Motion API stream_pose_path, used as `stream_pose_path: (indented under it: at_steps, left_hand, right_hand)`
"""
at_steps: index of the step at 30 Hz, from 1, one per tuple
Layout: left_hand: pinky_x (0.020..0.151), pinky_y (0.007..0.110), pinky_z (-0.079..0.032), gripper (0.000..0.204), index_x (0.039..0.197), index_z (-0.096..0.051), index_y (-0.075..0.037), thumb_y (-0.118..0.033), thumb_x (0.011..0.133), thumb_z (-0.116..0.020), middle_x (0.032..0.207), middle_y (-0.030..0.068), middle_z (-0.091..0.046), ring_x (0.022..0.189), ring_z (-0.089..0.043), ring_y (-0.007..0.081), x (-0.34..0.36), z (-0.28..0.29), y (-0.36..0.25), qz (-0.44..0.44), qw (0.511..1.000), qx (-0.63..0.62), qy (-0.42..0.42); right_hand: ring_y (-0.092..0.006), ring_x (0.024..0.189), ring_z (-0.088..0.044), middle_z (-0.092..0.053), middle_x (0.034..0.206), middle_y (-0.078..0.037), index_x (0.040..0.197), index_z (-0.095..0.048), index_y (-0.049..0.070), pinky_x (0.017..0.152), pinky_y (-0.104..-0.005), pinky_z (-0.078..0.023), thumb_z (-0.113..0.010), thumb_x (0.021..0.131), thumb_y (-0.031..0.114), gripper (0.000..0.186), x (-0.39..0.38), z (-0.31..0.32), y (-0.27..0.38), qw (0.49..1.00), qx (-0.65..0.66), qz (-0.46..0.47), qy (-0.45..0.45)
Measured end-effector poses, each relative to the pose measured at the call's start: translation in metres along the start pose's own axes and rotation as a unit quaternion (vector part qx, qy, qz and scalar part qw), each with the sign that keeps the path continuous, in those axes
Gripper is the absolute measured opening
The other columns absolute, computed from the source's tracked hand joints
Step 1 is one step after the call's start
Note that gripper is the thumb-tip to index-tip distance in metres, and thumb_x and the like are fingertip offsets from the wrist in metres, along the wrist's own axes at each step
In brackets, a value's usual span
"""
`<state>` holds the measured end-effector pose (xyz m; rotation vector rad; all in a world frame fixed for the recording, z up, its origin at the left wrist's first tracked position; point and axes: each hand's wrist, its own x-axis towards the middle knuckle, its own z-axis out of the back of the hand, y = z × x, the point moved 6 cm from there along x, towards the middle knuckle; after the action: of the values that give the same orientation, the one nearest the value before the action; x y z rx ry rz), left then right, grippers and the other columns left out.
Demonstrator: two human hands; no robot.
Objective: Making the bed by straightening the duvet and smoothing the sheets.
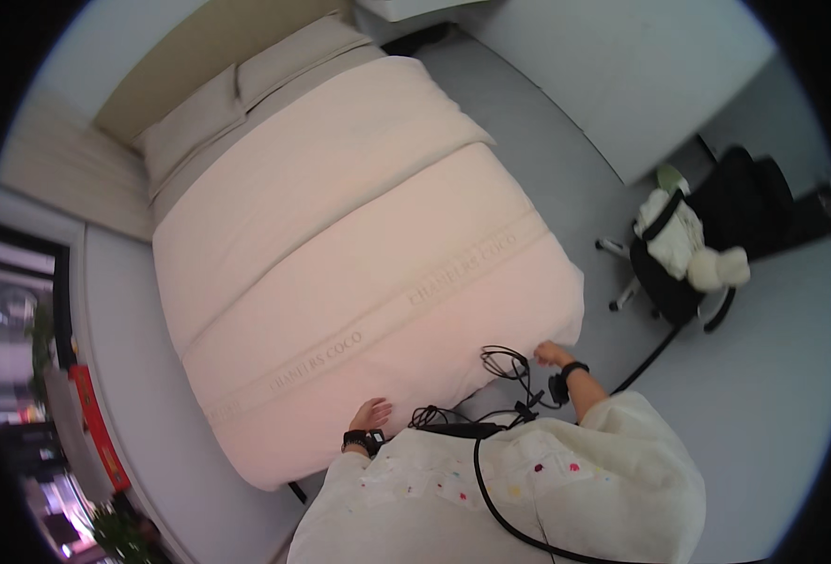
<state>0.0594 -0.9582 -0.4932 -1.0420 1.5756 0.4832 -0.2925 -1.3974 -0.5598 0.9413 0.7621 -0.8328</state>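
Bed (166, 70) with pink duvet (359, 254), pillows (195, 117)

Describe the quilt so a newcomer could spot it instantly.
Start at the beige headboard. Past the two pillows, the quilt spreads toward the picture's lower edge. Unlike the plain greyish pillows, it is pale pink, with a lettered band crossing it.

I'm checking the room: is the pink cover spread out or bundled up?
Spread out: the pink cover lies broad and mostly flat, stopping short of the pillows.

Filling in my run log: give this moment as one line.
left hand: open, at pink quilt | right hand: near quilt corner, grip unclear | two pillows: by headboard
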Motion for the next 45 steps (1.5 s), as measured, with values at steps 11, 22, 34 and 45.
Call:
stream_pose_path:
  at_steps: [11,22,34,45]
  left_hand:
    - [0.082,0.033,-0.039,0.038,0.112,-0.056,-0.012,-0.037,0.084,-0.050,0.103,0.0058,-0.062,0.096,-0.055,0.0167,-0.003,-0.039,-0.088,-0.240,0.960,-0.041,-0.138]
    - [0.092,0.035,-0.036,0.040,0.117,-0.053,-0.010,-0.034,0.086,-0.049,0.113,0.0065,-0.058,0.102,-0.052,0.0186,0.055,-0.048,-0.059,-0.187,0.954,-0.197,-0.128]
    - [0.095,0.033,-0.037,0.047,0.128,-0.044,-0.006,-0.035,0.091,-0.043,0.115,0.0117,-0.057,0.106,-0.052,0.0196,0.102,-0.066,-0.012,-0.262,0.931,-0.253,-0.028]
    - [0.094,0.037,-0.036,0.051,0.127,-0.046,-0.007,-0.040,0.087,-0.048,0.124,0.0100,-0.052,0.115,-0.048,0.0223,0.168,-0.173,0.226,-0.006,0.993,-0.090,-0.076]
  right_hand:
    - [-0.0196,0.066,-0.062,-0.064,0.073,-0.009,0.093,-0.061,0.003,0.059,-0.0341,-0.048,-0.051,0.083,0.025,0.026,-0.030,0.094,0.010,0.992,0.113,-0.059,0.003]
    - [-0.0159,0.067,-0.059,-0.063,0.076,-0.008,0.096,-0.061,0.002,0.065,-0.0294,-0.048,-0.048,0.088,0.029,0.031,-0.096,0.119,0.044,0.996,-0.050,0.055,0.045]
    - [-0.0163,0.090,-0.059,-0.062,0.101,-0.010,0.111,-0.056,0.003,0.079,-0.0279,-0.046,-0.044,0.091,0.027,0.034,0.089,0.070,0.282,0.937,0.213,0.072,0.266]
    - [-0.0254,0.109,-0.053,-0.056,0.118,-0.015,0.119,-0.051,0.003,0.093,-0.0382,-0.041,-0.047,0.087,0.039,0.048,0.051,-0.082,-0.027,0.900,0.312,-0.196,0.233]
